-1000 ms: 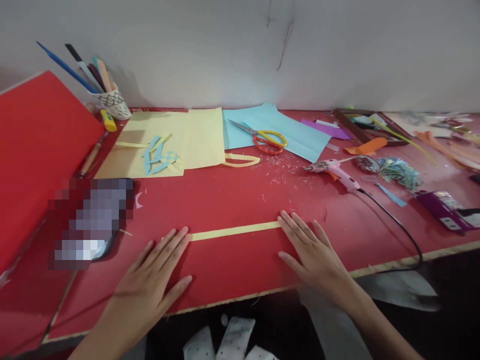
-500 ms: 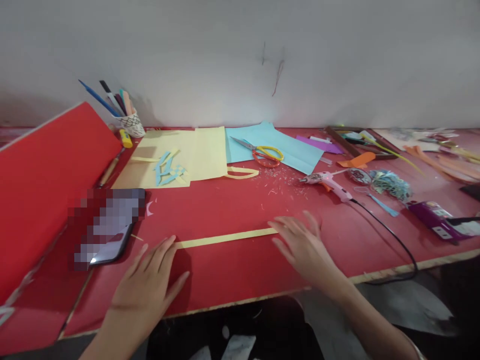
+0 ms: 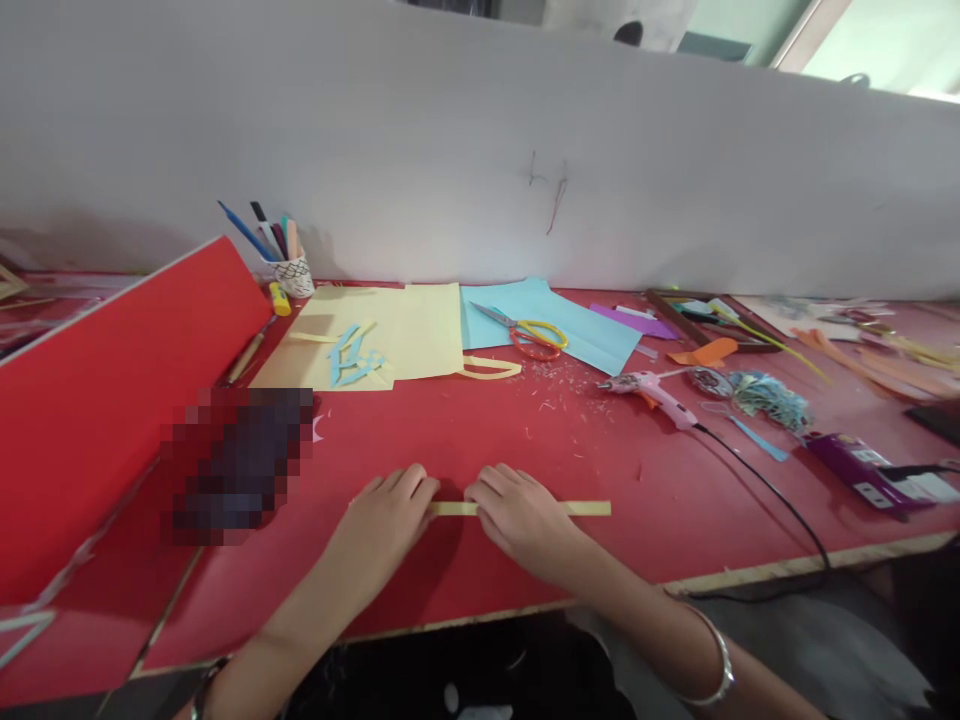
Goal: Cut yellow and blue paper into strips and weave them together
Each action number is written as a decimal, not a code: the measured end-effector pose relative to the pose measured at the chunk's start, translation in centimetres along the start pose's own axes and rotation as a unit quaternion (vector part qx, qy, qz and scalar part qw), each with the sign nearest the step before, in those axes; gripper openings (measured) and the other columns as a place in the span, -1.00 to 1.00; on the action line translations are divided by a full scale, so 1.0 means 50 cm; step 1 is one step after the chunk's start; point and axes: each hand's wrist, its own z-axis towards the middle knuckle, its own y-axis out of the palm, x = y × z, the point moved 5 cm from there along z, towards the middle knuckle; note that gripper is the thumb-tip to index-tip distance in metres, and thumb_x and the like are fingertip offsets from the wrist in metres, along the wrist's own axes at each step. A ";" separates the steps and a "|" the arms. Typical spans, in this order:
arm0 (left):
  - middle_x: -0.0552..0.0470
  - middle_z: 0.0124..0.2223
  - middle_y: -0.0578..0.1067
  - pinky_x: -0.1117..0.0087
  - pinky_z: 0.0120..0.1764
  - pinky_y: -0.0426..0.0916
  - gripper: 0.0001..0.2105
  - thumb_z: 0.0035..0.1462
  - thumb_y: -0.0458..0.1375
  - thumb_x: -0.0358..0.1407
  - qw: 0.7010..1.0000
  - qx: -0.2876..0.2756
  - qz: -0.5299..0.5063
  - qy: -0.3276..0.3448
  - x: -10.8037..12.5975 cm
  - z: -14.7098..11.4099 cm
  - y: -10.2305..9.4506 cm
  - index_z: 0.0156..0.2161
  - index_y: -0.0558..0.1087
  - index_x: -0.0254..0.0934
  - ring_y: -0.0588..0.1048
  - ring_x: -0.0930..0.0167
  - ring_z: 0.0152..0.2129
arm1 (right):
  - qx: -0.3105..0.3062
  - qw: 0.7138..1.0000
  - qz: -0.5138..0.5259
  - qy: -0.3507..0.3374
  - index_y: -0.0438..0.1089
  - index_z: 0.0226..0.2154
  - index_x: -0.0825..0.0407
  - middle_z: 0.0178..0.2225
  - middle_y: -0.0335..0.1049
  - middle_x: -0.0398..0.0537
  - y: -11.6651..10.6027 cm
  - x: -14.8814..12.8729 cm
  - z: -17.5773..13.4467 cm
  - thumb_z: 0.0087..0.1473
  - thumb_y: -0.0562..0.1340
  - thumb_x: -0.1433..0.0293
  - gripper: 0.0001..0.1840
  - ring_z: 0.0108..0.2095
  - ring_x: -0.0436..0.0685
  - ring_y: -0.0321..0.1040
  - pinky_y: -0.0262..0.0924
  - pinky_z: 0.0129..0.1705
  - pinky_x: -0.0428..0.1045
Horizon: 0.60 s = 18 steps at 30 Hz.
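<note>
A pale yellow paper strip [image 3: 589,508] lies across the red tabletop near its front edge. My left hand [image 3: 391,508] is closed at its left part, fingers curled down over the paper. Close beside it, my right hand [image 3: 521,512] grips the strip with bent fingers. A short piece of the strip shows between the hands, and its right end sticks out past my right hand. The fingertips are mostly hidden under the knuckles.
Scissors [image 3: 536,338] rest on blue paper [image 3: 592,335], beside yellow sheets [image 3: 427,335]. A pink glue gun [image 3: 656,392], its cord trailing, lies right, near a purple power strip [image 3: 862,470]. At left are a blurred-out phone [image 3: 247,460], a red board [image 3: 127,420] and a pen cup [image 3: 294,275].
My hands have moved inward from far apart. Their fingers, spread flat before, are now curled on the strip. The view has tilted up slightly.
</note>
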 end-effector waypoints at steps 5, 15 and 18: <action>0.01 -0.34 0.42 0.35 -0.30 0.24 -0.79 0.13 -0.14 -0.40 0.988 -0.008 -0.156 0.010 -0.011 0.004 0.002 -0.35 0.35 -0.29 0.39 0.38 -0.38 | 0.030 0.999 0.018 -0.019 0.28 -0.19 0.06 -0.27 0.31 -0.04 -0.004 -0.004 0.000 0.02 0.13 0.37 -0.76 -0.27 0.12 0.22 0.12 -0.27 0.00; 0.08 -0.33 0.41 0.45 -0.33 0.22 -0.68 0.15 -0.22 -0.11 0.930 -0.036 -0.366 -0.008 -0.029 0.000 -0.025 -0.33 0.29 -0.25 0.36 0.45 -0.38 | 0.175 0.973 -0.074 -0.135 0.30 -0.53 0.07 -0.64 0.27 -0.16 -0.015 -0.004 0.003 0.05 -0.02 0.53 -0.75 -0.64 -0.04 0.08 -0.13 -0.53 -0.08; 0.00 -0.27 0.46 0.41 -0.35 0.18 -0.69 0.12 -0.15 -0.12 0.961 -0.025 -0.274 0.038 -0.004 0.004 -0.039 -0.26 0.34 -0.24 0.40 0.37 -0.36 | 0.100 0.991 -0.035 -0.077 0.28 -0.60 0.07 -0.69 0.26 -0.19 -0.027 0.003 0.013 -0.03 0.04 0.51 -0.79 -0.69 -0.08 0.00 -0.22 -0.57 -0.10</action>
